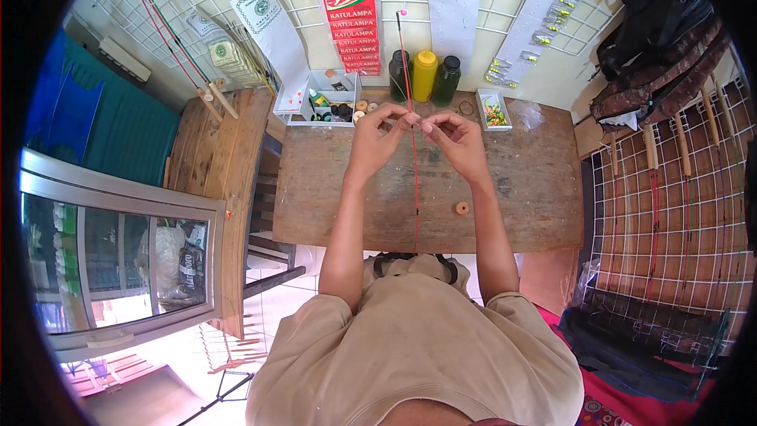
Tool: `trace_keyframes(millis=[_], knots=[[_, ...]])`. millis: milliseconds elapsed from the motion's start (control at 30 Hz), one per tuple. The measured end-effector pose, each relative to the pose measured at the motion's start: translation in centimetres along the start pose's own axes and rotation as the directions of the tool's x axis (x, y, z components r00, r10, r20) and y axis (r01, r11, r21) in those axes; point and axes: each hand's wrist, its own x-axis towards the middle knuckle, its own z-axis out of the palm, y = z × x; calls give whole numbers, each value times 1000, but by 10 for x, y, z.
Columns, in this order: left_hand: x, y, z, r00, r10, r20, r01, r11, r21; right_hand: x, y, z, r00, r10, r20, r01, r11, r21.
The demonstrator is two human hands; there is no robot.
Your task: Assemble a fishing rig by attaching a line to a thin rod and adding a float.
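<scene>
A thin red fishing rod (416, 177) runs upright through the middle of the view, from my lap up past the table's back edge. Its upper part is dark and ends in a small pink tip. My left hand (377, 138) pinches the rod between thumb and fingertips, above the wooden table (331, 205). Close beside it, my right hand (459, 142) is closed in a pinch at the rod's right side; whatever lies between those fingertips is too small to make out. On the table, right of the rod, lies a small round wooden spool (462, 208).
Along the table's back stand a white divided tray (297, 117) with tubes and spools, two dark bottles (447, 79), a yellow bottle (425, 75) and a white box (506, 102) of colourful small pieces. A glass-fronted cabinet (118, 268) is at left; rods hang on a rack (670, 213) at right.
</scene>
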Motion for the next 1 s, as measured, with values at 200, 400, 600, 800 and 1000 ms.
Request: trace_keyframes(millis=[200, 400, 600, 800, 1000], knots=[[-1, -4, -3, 1000, -27, -7, 26, 993, -111, -5, -6, -4, 995, -98, 31, 101, 981, -163], [-4, -4, 1, 1000, -13, -24, 6, 966, -259, -8, -16, 7, 942, -329, 61, 328, 875, -356], [-8, -7, 4, 998, -56, 10, 57, 951, -303, -10, -17, 19, 888, -457, 53, 449, 836, -315], [-18, 12, 6, 993, 98, -60, -111, 956, -270, -16, -26, 25, 860, -508, 55, 462, 726, -510], [-16, 17, 0, 977, 212, -37, -214, 974, -79, -21, -28, 30, 841, -539, 52, 474, 687, -551]])
